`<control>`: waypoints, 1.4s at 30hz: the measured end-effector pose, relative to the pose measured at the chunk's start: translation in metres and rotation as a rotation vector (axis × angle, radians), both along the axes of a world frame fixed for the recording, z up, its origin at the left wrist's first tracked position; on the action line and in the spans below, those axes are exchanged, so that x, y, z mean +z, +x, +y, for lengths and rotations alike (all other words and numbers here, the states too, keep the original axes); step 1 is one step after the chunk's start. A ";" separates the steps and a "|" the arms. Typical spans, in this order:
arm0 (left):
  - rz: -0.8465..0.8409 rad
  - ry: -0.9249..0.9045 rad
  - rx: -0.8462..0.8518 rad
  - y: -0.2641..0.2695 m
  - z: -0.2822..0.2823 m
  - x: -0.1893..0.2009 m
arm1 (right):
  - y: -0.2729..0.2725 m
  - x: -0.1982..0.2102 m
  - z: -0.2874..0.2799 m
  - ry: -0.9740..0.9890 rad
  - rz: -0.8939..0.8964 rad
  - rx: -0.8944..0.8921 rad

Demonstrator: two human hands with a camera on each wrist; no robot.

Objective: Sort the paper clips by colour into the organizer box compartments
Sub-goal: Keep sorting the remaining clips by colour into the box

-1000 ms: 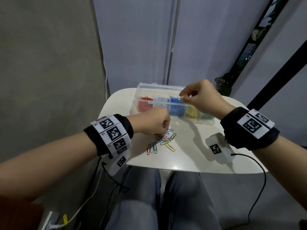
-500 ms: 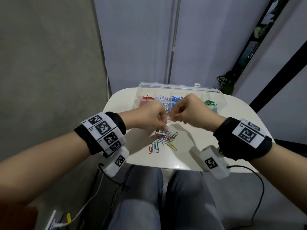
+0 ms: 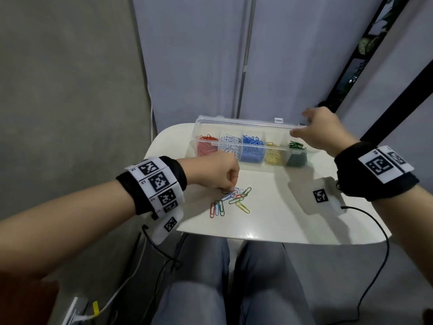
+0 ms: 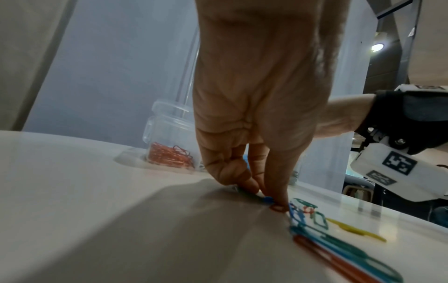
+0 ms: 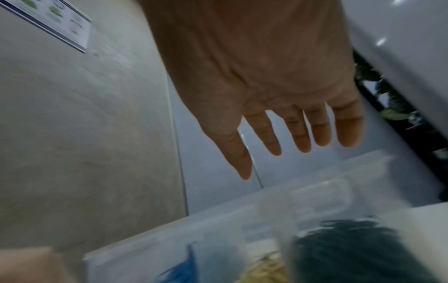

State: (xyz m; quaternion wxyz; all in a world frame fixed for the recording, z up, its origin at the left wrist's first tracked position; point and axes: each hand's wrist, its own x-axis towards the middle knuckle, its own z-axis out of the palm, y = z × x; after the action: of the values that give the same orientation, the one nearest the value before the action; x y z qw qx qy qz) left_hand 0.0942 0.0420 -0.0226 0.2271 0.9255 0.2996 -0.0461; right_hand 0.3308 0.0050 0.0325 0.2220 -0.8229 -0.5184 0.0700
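Head looks down; wrists close, sharing box (image 3: 236, 123).

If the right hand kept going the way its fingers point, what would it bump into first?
Probably the raised clear lid of the organizer box. The right hand hovers open above the green compartment, fingers aimed past it toward the lid's right end, though depth is hard to judge.

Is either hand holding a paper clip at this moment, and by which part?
The right hand holds nothing; its fingers are spread above the organizer box. The left hand pinches at a clip in the loose pile; which part cannot be told.
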 end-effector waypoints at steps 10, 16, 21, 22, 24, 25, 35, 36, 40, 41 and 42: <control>0.023 0.028 -0.060 0.001 -0.001 0.002 | 0.015 -0.017 -0.013 -0.246 0.073 -0.008; -0.262 -0.008 0.055 0.005 0.001 0.027 | 0.016 -0.017 -0.016 -0.267 0.039 0.024; -0.565 0.033 0.266 0.032 0.021 0.054 | 0.012 -0.017 -0.016 -0.261 0.064 0.016; -0.556 0.040 0.278 0.038 0.024 0.055 | 0.011 -0.017 -0.016 -0.269 0.061 0.014; -0.512 0.046 0.279 0.046 0.029 0.052 | 0.009 -0.014 -0.017 -0.288 0.054 0.014; -0.493 0.053 0.279 0.048 0.030 0.050 | 0.008 -0.013 -0.018 -0.299 0.047 0.015; -0.293 0.051 0.126 -0.018 0.007 0.025 | 0.014 -0.014 -0.019 -0.298 0.100 0.017; -0.231 0.051 0.123 -0.023 0.004 0.020 | 0.014 -0.014 -0.019 -0.297 0.107 0.015; -0.036 0.074 0.140 -0.025 0.001 0.008 | 0.013 -0.015 -0.019 -0.290 0.132 0.011; -0.010 0.087 0.139 -0.023 0.001 0.007 | 0.013 -0.016 -0.019 -0.287 0.136 0.010; -0.002 0.101 0.127 -0.022 0.002 0.005 | 0.013 -0.016 -0.019 -0.284 0.140 0.009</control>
State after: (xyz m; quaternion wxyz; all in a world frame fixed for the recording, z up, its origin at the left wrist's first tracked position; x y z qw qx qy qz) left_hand 0.0725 0.0436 -0.0175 0.1829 0.9148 0.3597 -0.0157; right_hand 0.3437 -0.0143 0.0163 0.1386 -0.8368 -0.4900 0.2009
